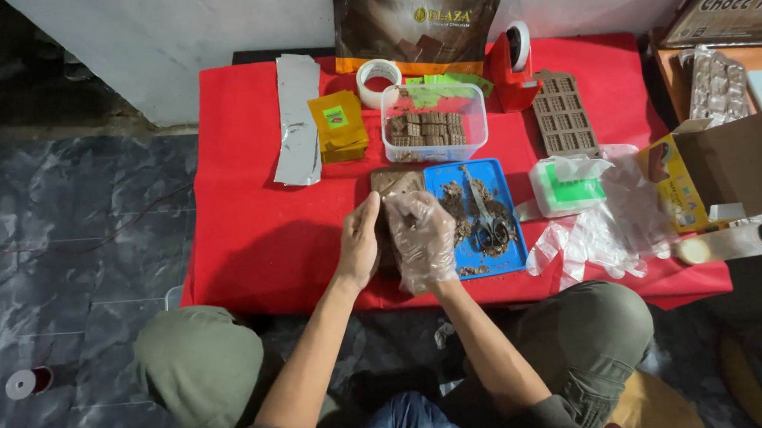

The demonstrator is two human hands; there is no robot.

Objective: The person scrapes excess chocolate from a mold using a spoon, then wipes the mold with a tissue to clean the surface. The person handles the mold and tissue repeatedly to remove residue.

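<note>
My left hand (361,240) is bare and my right hand (422,238) wears a clear plastic glove. Both are closed together over a brown chocolate mould (395,182) that lies on the red table (253,220), and only its far end shows past my fingers. Right beside my right hand lies a blue tray (503,264) with chocolate crumbs and a pair of scissors (487,222). Behind the mould stands a clear plastic box (434,124) holding several chocolate bars.
Silver foil sheets (298,115), a stack of gold wrappers (339,126) and a tape roll (379,80) lie at the back left. A red tape dispenser (512,67), an empty brown mould (565,116), loose plastic gloves (604,221) and an open cardboard box (722,169) fill the right side.
</note>
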